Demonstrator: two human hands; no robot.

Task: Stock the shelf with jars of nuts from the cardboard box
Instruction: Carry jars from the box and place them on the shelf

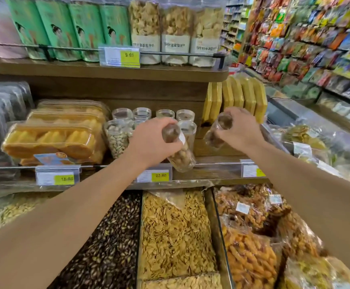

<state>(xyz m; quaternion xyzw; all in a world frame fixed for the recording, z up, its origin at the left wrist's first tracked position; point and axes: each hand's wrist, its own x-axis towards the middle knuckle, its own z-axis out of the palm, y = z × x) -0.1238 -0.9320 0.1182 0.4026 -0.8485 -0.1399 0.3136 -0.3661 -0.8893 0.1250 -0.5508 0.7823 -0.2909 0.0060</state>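
While both arms reach out over the bins of loose snacks, each hand carries one clear jar of nuts above the front of the middle shelf (216, 161). At the far left of that shelf sit dark packs in clear wrap, then a stack of clear trays of yellow pastries (53, 138). Right of the trays stands a cluster of clear jars (118, 138) already on the shelf, lids up, in two rows. The left hand (151, 142) is curled around the lid end of a tilted jar (180, 153), whose base hangs down over the shelf's front rail near a yellow price tag (160, 175). The right hand (240, 130) grasps a second jar (218, 132) from above, also tilted, over the open stretch of shelf right of the cluster and in front of a row of upright yellow boxes (234, 97). On the top shelf stand green packets and tall tubs of pale chips. Nearest the camera lie bins of dark seeds (107, 243), pale flat seeds (176, 232) and bagged orange snacks. The cardboard box does not show.
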